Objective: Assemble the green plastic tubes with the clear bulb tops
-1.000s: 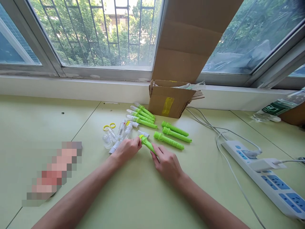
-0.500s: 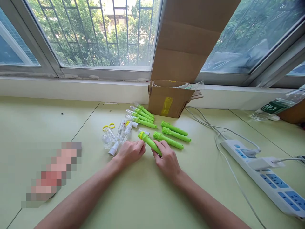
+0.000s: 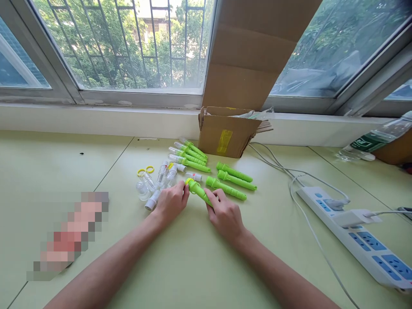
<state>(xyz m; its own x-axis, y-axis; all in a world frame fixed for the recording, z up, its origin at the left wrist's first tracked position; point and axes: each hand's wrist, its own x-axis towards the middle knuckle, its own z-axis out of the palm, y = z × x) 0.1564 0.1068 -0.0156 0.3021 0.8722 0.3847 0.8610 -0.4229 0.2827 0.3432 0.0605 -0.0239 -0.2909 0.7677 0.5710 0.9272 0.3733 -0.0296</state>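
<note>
In the head view, the right hand [image 3: 225, 214] grasps a green tube [image 3: 200, 192] slanting between both hands, the left hand [image 3: 171, 199] curled at its yellow ring [image 3: 189, 181] — whether pinching it, I cannot tell. An uneven tug might slip the ring off; a nudge could roll the white-capped tube [image 3: 153, 200] beside the left hand.
</note>
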